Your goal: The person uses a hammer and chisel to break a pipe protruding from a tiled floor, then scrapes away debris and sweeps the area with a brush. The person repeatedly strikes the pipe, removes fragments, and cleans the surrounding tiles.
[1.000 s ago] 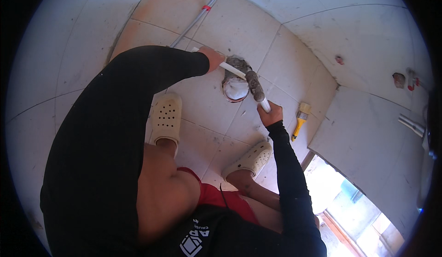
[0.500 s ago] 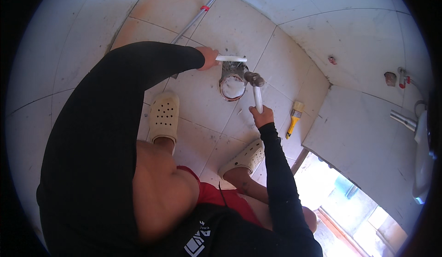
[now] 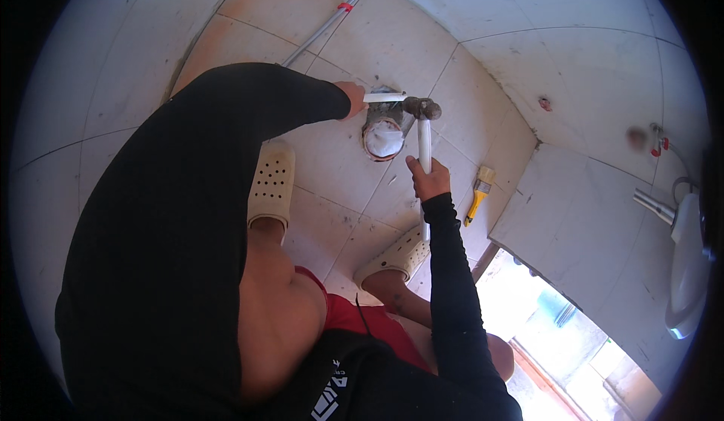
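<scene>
My right hand is closed around the white handle of a hammer. Its dark, dusty head is beside the far end of a slim white stick-like tool; I cannot tell whether they touch. My left hand grips the near end of that tool, whose exact kind is unclear, and it lies roughly level across a rough, broken-out hole in the floor tiles. Just nearer to me, a round pipe opening with a reddish-brown rim is filled with something white.
A yellow-handled paintbrush lies on the tiles at right. A metal pole with a red collar crosses the far floor. My feet, in beige clogs, are either side of the work. At right are a tiled wall, a red-handled valve and a white basin.
The view has shifted slightly. The hammer head has risen a little and sits closer to the white tool's end, with my right hand farther along its handle. My left hand keeps its hold.
</scene>
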Available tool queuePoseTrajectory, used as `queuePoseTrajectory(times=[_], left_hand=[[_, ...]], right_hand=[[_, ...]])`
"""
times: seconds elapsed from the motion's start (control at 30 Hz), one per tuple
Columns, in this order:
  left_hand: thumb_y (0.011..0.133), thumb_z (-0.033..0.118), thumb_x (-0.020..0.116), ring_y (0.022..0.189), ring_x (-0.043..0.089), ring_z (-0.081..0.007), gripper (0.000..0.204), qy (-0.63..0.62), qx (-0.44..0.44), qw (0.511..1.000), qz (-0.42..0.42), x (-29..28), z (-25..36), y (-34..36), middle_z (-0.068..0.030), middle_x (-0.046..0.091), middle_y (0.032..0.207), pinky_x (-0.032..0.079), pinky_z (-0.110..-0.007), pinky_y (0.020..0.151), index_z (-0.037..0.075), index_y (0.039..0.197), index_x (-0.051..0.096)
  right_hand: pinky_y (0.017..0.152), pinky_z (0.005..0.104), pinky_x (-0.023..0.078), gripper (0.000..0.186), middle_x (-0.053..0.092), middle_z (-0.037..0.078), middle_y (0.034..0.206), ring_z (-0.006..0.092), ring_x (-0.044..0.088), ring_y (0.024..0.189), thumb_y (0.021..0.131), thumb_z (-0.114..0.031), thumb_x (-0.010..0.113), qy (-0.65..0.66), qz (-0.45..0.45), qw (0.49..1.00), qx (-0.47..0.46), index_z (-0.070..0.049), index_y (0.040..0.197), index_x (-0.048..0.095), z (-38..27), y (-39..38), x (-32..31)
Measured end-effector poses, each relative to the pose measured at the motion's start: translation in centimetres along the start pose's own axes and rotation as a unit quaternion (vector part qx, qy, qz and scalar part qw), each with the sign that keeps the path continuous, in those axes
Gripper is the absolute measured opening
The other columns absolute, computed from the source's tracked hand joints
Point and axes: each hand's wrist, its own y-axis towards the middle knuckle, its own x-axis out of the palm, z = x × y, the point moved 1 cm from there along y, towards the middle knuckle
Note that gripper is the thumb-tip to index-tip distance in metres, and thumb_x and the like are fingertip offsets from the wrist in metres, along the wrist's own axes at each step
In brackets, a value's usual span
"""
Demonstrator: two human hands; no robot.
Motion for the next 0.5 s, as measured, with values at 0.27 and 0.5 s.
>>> queuePoseTrajectory(times=[0.27,0.5], left_hand=[[0.088,0.029,0.047,0.078,0.059,-0.0360,0.029,-0.014,0.021,0.999,0.035,0.3,-0.3,-1.0,-0.0204,0.059,0.082,0.045,-0.044,0.070,0.001,0.096,0.050],[0.085,0.027,0.053,0.078,0.061,-0.0329,0.026,-0.007,0.000,0.999,0.047,0.3,0.0,-1.3,-0.0171,0.062,0.082,0.047,-0.042,0.069,0.002,0.093,0.054]], right_hand=[[0.035,0.0239,0.036,0.041,0.044,-0.001,0.049,0.0077,0.043,0.038,0.082,-0.043,0.057,0.101,-0.033,0.994,-0.037,-0.004,0.073,0.052,-3.8,-0.6,0.6],[0.034,0.0232,0.034,0.043,0.042,-0.001,0.049,0.0071,0.041,0.038,0.087,-0.045,0.048,0.158,0.002,0.987,-0.022,-0.004,0.075,0.051,-4.3,-0.3,1.1]])
